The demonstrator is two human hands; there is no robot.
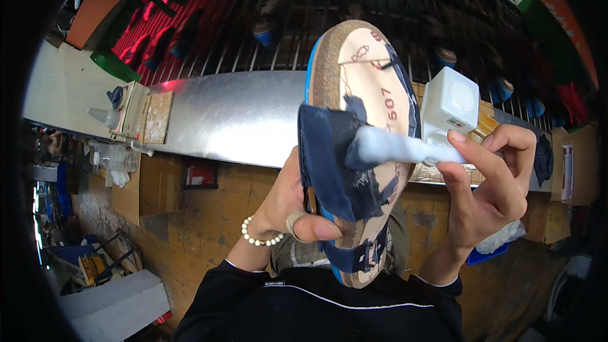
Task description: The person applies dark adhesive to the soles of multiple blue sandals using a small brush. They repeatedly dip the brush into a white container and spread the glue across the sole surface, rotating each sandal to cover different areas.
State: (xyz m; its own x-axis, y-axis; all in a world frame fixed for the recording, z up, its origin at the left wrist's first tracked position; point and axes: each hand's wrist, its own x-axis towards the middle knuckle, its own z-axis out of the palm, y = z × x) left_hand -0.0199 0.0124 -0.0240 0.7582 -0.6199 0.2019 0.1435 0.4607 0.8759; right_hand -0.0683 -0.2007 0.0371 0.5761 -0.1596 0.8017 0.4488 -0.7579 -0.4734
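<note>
My left hand point(294, 206) grips a half-made sandal point(329, 158) from its left side, thumb on the near edge. The sandal stands tilted with its underside facing me. Dark navy straps fold over a beige sole board, and a blue rim shows along the edge. Between thumb and fingers, my right hand point(487, 183) pinches a whitish brush point(405, 145). The brush's darkened tip touches the wide navy strap near the middle of the sandal. Dark, wet-looking patches mark that strap and the board around it. Most of my left fingers are hidden behind the sandal.
A steel counter point(221, 117) runs across in front of me. Beyond it is a barred rack point(285, 57) with several shoes, lit red at left. A white square container point(451, 98) stands right of the sandal. Cardboard boxes point(149, 187) stand at left and right.
</note>
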